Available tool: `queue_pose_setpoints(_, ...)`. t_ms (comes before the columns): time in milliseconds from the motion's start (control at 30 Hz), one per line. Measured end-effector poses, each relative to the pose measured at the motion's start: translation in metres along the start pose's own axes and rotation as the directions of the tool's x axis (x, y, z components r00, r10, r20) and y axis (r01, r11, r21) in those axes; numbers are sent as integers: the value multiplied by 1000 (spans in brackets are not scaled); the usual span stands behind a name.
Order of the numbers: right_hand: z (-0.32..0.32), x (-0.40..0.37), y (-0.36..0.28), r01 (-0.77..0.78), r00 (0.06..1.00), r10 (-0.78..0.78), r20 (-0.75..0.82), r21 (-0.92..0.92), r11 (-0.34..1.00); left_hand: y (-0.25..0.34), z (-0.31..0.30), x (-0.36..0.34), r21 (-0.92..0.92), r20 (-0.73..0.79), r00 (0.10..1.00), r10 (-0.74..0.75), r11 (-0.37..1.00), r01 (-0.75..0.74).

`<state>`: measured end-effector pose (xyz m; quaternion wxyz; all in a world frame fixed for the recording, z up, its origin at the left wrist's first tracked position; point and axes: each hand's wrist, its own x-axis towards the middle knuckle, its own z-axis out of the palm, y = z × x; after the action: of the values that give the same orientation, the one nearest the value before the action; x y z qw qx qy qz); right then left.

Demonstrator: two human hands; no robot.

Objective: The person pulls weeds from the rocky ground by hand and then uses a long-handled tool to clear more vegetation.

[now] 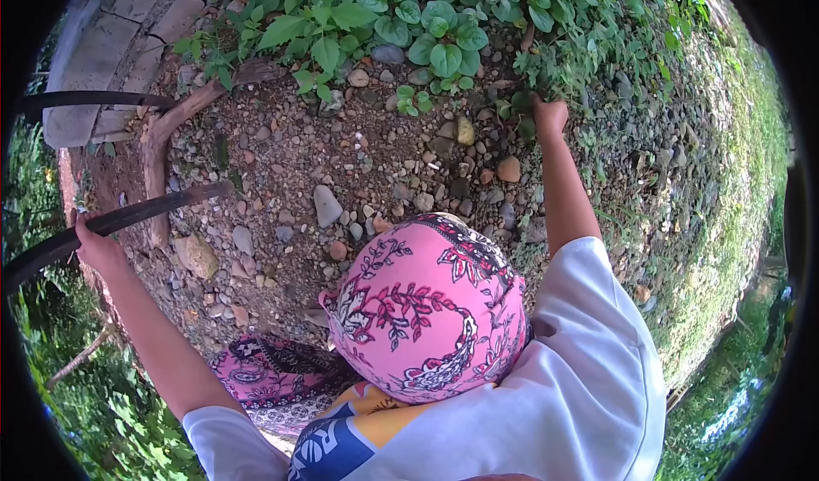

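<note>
My left hand (102, 250) is closed around a long dark bar (158, 212) at the left, its narrowing end lying over the stony soil. Out to the right, my right hand (551, 117) reaches to the edge of the green growth, its fingers closed at a small leafy plant (517, 110). Its fingertips are partly hidden by the leaves. Pebbly ground (281, 161) lies between the two hands. My knee, in pink patterned cloth (418, 310), rises below the middle of the view.
Broad-leaved plants (439, 33) grow along the top. A second dark curved bar (98, 99) and a bent branch (162, 131) lie at the left, near stone slabs (94, 46). Loose stones (327, 205) dot the soil. Low grass (725, 165) spreads to the right.
</note>
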<state>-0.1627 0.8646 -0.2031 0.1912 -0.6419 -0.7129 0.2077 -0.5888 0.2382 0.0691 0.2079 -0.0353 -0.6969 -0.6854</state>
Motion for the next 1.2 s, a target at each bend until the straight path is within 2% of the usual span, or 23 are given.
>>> queue_pose_setpoints(67, 3, -1, -29, 10, 999, -11, -39, -21, 1000, 5, 4, -5, 11, -21, 1000, -9, 1000, 9)
queue_pose_setpoints(167, 2, -11, -68, 254, 955, -262, -142, -76, 964, 5, 4, -5, 16, -37, 999, -7, 1000, 8)
queue_pose_setpoints(267, 23, 4, -79, 104, 995, -104, 5, -99, 990, 3, 4, -3, -1, -40, 999, -11, 1000, 11)
queue_pose_setpoints(300, 28, 6, -79, 34, 999, -33, 5, -36, 999, 2, 3, -2, -12, -44, 999, -20, 1000, 19)
queue_pose_setpoints(400, 51, 22, -71, 86, 992, -96, -88, -105, 991, 2, 4, -1, -29, -55, 998, -34, 999, 32)
queue_pose_setpoints(500, 64, 28, -63, 209, 960, -239, -144, -199, 957, 3, 6, -3, -20, -60, 998, -26, 999, 25)
queue_pose_setpoints(600, 52, 8, -83, 214, 956, -214, -202, -20, 977, 1, 5, 0, -14, -64, 998, -25, 1000, 24)
queue_pose_setpoints(700, 61, 10, -68, 306, 929, -308, -206, -41, 951, 0, 3, 0, -16, -66, 997, -32, 999, 31)
queue_pose_setpoints(800, 59, 13, -48, 281, 959, -267, -92, 244, 928, 3, 7, -2, -20, -61, 998, -31, 999, 30)
queue_pose_setpoints(833, 59, 12, -43, 328, 945, -300, -134, 349, 878, 2, 7, -2, -21, -64, 998, -27, 999, 26)
queue_pose_setpoints(867, 61, 12, -42, 217, 976, -186, -112, 555, 803, 2, 7, -2, -23, -65, 998, -24, 999, 23)
queue_pose_setpoints(933, 60, 13, -45, -13, 1000, 19, 4, 862, 506, 1, 6, -2, -28, -66, 997, -31, 999, 30)
queue_pose_setpoints(967, 59, 7, -48, -34, 995, 98, -7, 912, 410, 0, 6, -2, -32, -67, 997, -34, 999, 32)
queue_pose_setpoints(1067, 53, -17, -48, 4, 992, 114, -56, 912, 411, 1, 6, -1, -16, -70, 997, -19, 1000, 18)
queue_pose_setpoints(1100, 47, -25, -49, -39, 983, 178, -37, 912, 409, 0, 5, 0, -19, -65, 998, -18, 1000, 17)
queue_pose_setpoints(1200, 36, -37, -47, -54, 986, 166, -23, 894, 445, 0, 5, -1, -18, -51, 999, -15, 1000, 14)
